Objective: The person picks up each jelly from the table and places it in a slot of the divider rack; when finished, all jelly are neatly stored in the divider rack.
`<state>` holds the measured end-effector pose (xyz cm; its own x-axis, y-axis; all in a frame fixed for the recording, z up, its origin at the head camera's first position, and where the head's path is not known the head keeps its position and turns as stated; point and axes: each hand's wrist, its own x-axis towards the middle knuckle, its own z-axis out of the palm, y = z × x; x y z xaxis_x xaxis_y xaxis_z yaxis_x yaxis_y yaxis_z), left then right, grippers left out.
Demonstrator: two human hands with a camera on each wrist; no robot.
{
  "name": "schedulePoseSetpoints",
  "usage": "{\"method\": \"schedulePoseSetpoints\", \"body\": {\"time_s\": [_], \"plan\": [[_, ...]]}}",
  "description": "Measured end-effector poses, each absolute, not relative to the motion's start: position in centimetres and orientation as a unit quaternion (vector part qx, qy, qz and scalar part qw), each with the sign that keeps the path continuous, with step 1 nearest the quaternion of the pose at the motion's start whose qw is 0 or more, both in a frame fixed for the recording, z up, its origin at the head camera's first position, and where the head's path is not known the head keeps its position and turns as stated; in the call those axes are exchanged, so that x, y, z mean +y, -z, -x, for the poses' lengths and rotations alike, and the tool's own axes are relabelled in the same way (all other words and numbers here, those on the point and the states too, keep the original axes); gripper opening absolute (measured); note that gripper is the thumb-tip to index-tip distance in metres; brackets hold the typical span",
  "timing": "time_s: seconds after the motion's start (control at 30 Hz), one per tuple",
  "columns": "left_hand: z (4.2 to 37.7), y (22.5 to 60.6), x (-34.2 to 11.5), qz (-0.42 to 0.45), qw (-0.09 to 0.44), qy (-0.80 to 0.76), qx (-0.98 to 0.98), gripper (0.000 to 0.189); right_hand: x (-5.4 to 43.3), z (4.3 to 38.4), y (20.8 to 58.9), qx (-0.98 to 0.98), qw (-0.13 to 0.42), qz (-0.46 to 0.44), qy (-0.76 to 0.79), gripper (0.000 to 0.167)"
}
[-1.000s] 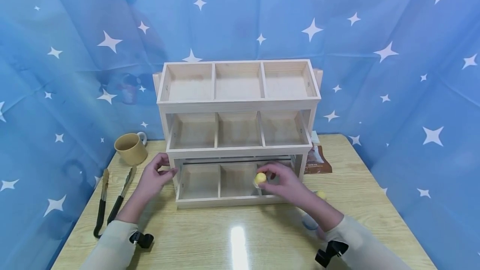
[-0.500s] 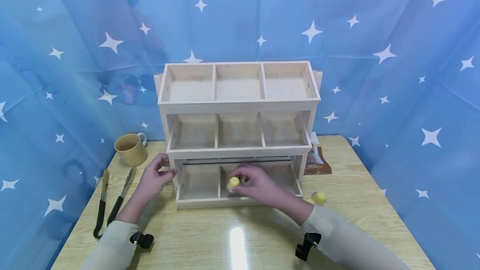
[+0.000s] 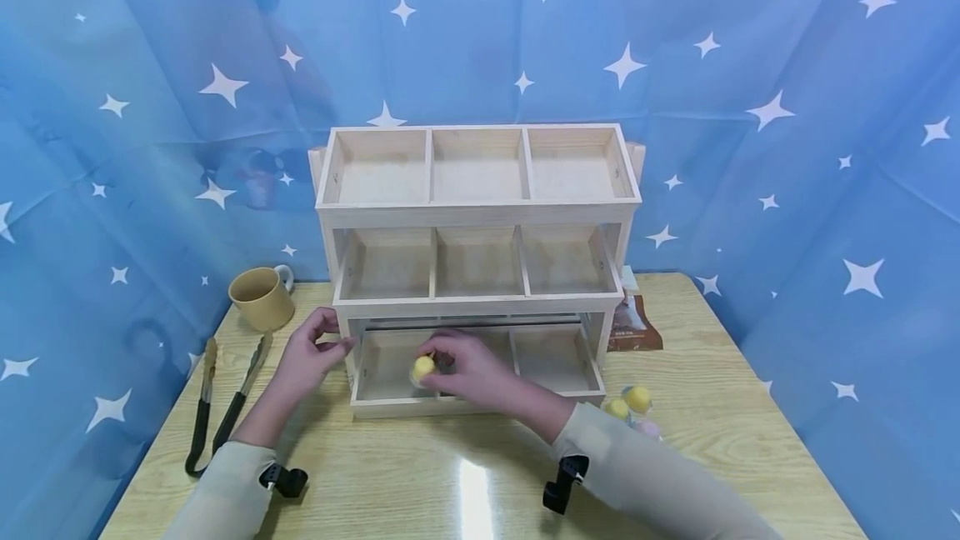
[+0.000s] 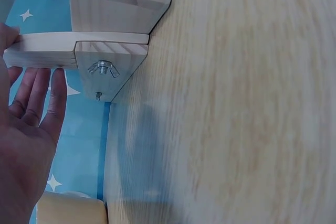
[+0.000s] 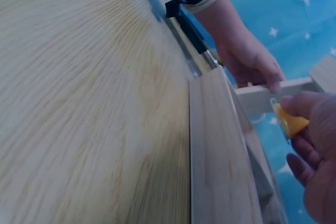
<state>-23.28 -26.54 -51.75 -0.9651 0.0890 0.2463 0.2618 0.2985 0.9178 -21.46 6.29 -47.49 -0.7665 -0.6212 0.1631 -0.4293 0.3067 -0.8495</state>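
Note:
A three-tiered wooden rack stands on the table, each tier split into three compartments. My left hand holds its left upright. In the left wrist view the thumb lies on one side of that upright and the fingers on the other. My right hand pinches a small yellow jelly cup with a clear rim, above the bottom tier near the divider between its left and middle compartments. The right wrist view shows the jelly cup between thumb and fingers.
Further small cups, yellow and pink, lie right of the rack, partly behind the right sleeve. A brown packet sits at the rack's right side. On the left are a tan mug and black-handled tongs.
My right hand has moved left along the bottom tier with the yellow jelly cup, from the right divider to near the left compartment. The left hand has stayed at the upright.

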Motion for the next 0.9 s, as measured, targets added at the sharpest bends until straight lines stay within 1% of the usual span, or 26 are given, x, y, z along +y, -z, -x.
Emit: {"method": "schedulePoseSetpoints", "body": {"time_s": [0.1,0.23,0.47,0.9], "plan": [[23.3,51.8,-26.5,0.113,0.077,0.582,-0.802,0.033,5.5,21.7,47.7,0.804,0.113,0.318,0.489,0.034],[23.3,51.9,-26.5,0.114,0.079,0.577,-0.805,0.034,4.3,22.0,47.9,0.808,0.12,0.325,0.477,0.037],[23.5,51.8,-26.6,0.109,0.082,0.567,-0.813,0.034,2.2,22.6,48.3,0.805,0.113,0.345,0.469,0.042],[23.4,51.8,-26.6,0.11,0.082,0.576,-0.806,0.029,0.2,23.9,49.0,0.834,0.096,0.386,0.382,0.035]]}}
